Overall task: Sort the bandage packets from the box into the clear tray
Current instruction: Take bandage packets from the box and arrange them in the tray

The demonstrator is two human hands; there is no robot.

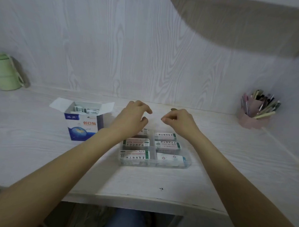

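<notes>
On desk, head view: clear tray is seen mid-desk, bandage packets laid in its compartments. Box stands open just left of it, more packets visible inside. Left hand and right hand are held past the tray's far edge, fingers loosely curled, nothing gripped.

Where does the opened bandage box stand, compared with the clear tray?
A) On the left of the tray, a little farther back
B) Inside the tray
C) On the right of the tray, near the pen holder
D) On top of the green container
A: the box stands upright with its flaps open on the desk, to the left of the clear tray and slightly farther back, with packets visible inside it.
</notes>
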